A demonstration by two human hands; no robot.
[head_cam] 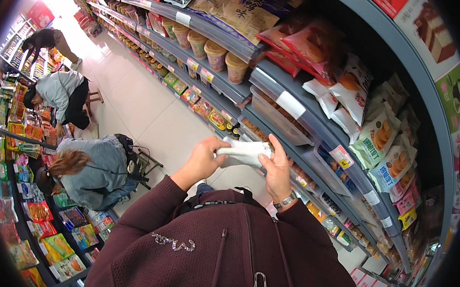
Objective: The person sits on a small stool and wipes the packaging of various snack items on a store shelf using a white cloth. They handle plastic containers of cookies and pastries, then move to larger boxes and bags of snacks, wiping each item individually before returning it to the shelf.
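Observation:
A folded white cloth (243, 153) is stretched between my two hands, in front of my chest. My left hand (203, 157) pinches its left end between thumb and fingers. At the other end, my right hand (278, 168) grips the cloth under the thumb, with the index finger pointing up. A metal watch is on my right wrist. Just beyond the cloth stands a grey store shelf (279, 148) with clear plastic bins (283, 117) of packaged food. The cloth hides part of the lower shelves.
Snack bags (380, 137) fill the upper right shelf, and lidded cups (215, 56) line another tier. Across the tiled aisle (138, 98), a person in a denim jacket (94, 170) and a person in a light jacket (59, 91) sit by the opposite shelves. Another person (42, 41) bends farther off.

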